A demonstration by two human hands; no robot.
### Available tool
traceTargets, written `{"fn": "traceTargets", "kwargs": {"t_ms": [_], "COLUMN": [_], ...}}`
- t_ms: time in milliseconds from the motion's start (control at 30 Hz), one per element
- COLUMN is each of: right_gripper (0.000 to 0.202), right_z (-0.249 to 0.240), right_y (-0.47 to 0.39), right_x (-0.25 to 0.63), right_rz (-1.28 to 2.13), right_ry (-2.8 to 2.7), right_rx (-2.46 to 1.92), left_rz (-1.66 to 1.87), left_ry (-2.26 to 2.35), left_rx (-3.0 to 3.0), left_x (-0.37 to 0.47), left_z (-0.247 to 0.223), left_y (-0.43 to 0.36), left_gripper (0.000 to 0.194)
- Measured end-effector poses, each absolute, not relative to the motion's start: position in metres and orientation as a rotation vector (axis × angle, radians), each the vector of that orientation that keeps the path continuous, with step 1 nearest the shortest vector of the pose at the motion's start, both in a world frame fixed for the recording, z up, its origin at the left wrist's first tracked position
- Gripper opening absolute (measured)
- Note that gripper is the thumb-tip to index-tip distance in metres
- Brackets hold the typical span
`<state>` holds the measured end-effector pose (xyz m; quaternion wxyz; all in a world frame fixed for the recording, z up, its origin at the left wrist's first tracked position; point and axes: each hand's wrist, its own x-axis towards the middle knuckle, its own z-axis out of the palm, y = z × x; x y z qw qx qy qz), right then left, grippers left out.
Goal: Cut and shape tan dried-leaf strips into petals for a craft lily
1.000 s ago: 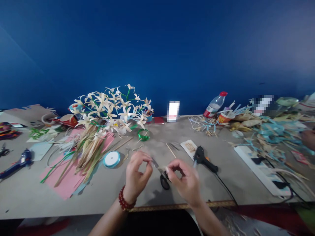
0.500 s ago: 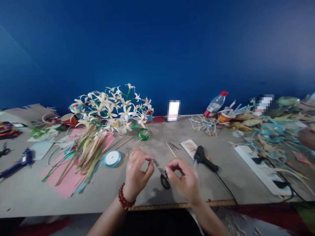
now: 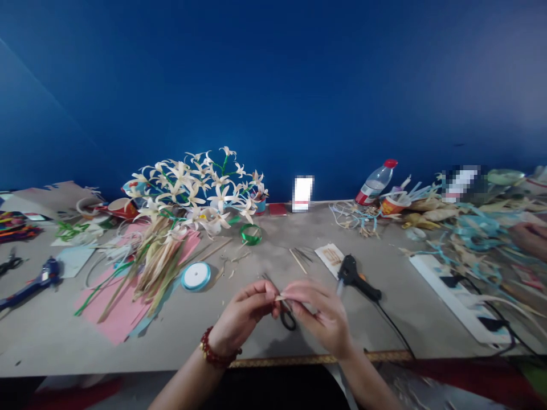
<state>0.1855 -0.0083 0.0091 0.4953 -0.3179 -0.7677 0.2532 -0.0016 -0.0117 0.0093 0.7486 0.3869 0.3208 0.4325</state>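
- Overall light is dim; the blue wall (image 3: pixel 273 91) behind the black glue gun (image 3: pixel 361 279) is deep and dark, paling toward grey far to the right.
- A soft shadow (image 3: pixel 277 341) falls on the table (image 3: pixel 149 359) left of the glue gun.
- Beyond it, a screen (image 3: pixel 303 193) glares white under pixel blocks.
- Just left of it, the right hand (image 3: pixel 322 313) is motion-blurred.
- Far right of it, details smear.

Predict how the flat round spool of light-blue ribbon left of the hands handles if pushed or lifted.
The spool will probably slide rather than roll, since it lies on its flat face on the grey table. Tipping seems unlikely: low and wide. Gripped by its rim, the exposed ribbon might slip or loosen.
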Motion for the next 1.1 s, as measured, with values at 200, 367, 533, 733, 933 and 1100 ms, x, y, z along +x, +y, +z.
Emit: {"fn": "traceTargets", "kwargs": {"t_ms": [200, 367, 533, 733, 933, 1100], "right_gripper": [0.022, 0.019, 0.025, 0.028, 0.026, 0.02], "right_z": [0.01, 0.012, 0.013, 0.01, 0.011, 0.011], "right_y": [-0.01, -0.009, -0.008, -0.007, -0.008, -0.007], "right_x": [0.185, 0.174, 0.169, 0.172, 0.17, 0.178], "right_rz": [1.007, 1.49, 1.61, 1.644, 1.67, 1.643], "right_ry": [-1.661, -1.411, -1.31, -1.294, -1.238, -1.139], "right_rx": [-0.912, -0.937, -0.921, -0.97, -0.928, -0.859], "left_rz": [1.076, 1.093, 1.067, 1.027, 1.011, 1.063], "left_ry": [0.846, 0.982, 0.893, 0.928, 0.865, 0.752], "left_rx": [1.158, 1.455, 1.36, 1.357, 1.275, 1.028], "left_x": [-0.007, -0.006, -0.007, -0.01, -0.005, -0.009], "left_z": [0.014, 0.018, 0.016, 0.017, 0.016, 0.009], "left_y": [-0.017, -0.018, -0.015, -0.014, -0.011, -0.011], "left_gripper": [0.02, 0.019, 0.022, 0.018, 0.018, 0.015]}}
